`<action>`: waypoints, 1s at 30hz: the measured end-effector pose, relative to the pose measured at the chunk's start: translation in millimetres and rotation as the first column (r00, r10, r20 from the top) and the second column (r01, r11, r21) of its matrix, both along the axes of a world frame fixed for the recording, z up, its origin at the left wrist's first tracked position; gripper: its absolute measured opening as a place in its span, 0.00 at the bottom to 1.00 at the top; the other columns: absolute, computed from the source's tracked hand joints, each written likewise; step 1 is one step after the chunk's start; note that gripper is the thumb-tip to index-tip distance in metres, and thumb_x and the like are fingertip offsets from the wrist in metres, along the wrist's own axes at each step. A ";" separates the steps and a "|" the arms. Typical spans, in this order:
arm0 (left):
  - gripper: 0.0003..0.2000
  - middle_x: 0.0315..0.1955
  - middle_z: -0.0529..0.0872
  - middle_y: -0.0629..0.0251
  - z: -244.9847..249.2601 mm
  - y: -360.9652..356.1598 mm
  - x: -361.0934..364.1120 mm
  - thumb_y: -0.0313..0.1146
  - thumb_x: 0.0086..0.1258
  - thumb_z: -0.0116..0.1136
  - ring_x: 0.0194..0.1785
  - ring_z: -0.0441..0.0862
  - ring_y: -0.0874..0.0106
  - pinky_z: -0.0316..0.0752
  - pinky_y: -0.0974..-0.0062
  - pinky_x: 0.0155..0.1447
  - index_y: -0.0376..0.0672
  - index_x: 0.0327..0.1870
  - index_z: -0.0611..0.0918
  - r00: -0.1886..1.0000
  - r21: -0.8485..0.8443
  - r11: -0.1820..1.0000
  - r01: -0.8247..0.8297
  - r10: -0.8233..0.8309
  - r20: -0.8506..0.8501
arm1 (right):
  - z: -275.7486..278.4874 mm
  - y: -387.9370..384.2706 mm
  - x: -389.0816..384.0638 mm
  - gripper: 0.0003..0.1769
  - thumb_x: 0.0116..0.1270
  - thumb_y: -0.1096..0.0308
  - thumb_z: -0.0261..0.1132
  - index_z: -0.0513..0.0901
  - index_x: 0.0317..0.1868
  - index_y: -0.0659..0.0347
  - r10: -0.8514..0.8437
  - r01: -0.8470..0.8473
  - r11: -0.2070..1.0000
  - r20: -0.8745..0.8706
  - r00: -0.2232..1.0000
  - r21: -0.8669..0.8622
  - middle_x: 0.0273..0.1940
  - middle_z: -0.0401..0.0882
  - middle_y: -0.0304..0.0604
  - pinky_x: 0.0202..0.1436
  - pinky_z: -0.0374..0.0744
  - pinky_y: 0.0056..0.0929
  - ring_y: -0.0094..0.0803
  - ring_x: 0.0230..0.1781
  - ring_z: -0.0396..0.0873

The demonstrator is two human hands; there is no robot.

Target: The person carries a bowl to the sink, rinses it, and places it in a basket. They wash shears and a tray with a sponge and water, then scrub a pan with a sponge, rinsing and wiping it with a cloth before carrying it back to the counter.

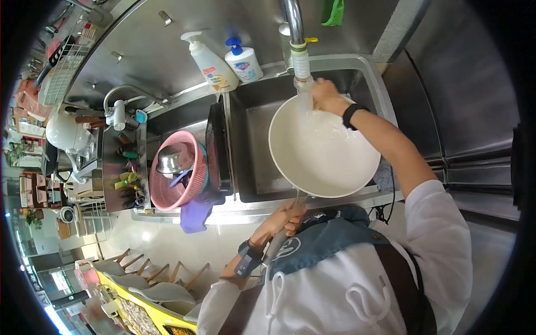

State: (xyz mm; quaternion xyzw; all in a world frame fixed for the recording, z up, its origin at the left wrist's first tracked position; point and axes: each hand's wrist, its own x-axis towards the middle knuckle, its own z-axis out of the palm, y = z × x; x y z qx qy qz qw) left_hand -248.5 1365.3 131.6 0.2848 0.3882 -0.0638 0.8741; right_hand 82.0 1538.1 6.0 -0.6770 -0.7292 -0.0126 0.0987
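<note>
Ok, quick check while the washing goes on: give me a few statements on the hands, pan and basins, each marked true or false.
1. The left hand grips the handle of the white pan. True.
2. The right hand rests on the counter. False: it is at the pan's far rim, just below the tap.
3. The pink basket holds a metal bowl. True.
4. The pan sits in the left basin. False: it is held over the right basin.
</note>
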 end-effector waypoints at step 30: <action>0.08 0.19 0.76 0.37 -27.6 -19.1 -34.2 0.27 0.64 0.47 0.26 0.75 0.41 0.69 0.52 0.28 0.31 0.34 0.65 0.815 0.891 0.270 0.364 0.371 -0.445 | 39.0 -71.7 -67.8 0.20 0.59 0.81 0.55 0.67 0.52 0.63 -0.460 -0.192 0.888 -0.808 -0.369 -0.418 0.38 0.72 0.41 0.30 0.71 0.22 0.24 0.23 0.69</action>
